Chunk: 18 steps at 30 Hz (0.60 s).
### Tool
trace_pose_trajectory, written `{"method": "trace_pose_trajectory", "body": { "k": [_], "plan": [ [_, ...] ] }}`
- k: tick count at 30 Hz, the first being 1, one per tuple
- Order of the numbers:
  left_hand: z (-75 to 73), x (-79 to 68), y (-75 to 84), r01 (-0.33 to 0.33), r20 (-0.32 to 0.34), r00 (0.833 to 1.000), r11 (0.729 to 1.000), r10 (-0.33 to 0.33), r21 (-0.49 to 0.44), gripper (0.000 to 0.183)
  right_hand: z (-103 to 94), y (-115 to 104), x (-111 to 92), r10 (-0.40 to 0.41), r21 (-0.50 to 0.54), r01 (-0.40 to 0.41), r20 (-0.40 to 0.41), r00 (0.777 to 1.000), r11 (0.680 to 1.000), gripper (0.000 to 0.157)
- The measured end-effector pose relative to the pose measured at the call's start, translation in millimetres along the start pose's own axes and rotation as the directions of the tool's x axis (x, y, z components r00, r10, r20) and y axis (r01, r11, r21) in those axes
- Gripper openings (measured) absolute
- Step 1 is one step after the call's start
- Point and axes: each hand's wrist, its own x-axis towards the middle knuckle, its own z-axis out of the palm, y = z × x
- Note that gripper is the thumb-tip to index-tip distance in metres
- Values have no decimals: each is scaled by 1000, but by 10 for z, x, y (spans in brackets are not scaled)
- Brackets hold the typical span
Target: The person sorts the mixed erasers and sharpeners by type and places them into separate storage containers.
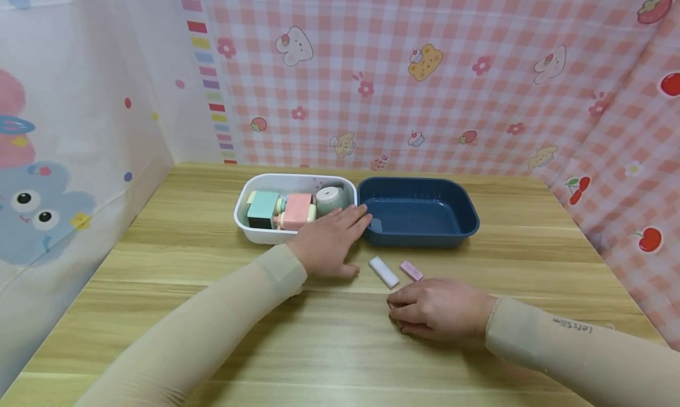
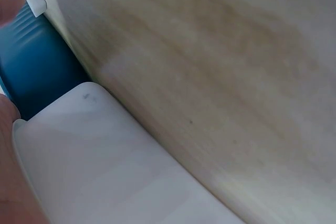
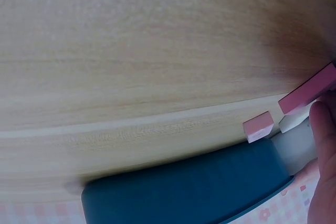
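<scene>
Right wrist view shows a dark pink block (image 3: 307, 89) against the fingers of the right hand (image 1: 441, 309), which is low over the tabletop (image 1: 340, 365), fingers curled, pinching it. Just beyond lie a white block (image 1: 383, 272) and a pale block (image 1: 411, 270). Farther back, the left hand (image 1: 329, 241) lies across the white tub's (image 1: 265, 237) near right corner, fingers straight, thumb apart, fingertips at the blue tub (image 1: 419, 240), near the back edge.
</scene>
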Motion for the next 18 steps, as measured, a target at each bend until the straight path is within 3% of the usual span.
{"method": "trace_pose_trajectory", "body": {
  "k": [11, 18],
  "plan": [
    [-5, -8, 6, -11, -11, 1000, 1000, 11, 4, 107, 26, 1, 23, -10, 14, 11, -47, 999, 1000, 12],
    [-5, -4, -2, -13, -14, 1000, 1000, 13, 6, 107, 1, 29, 54, -30, -26, 27, -103, 994, 999, 19]
  ]
}}
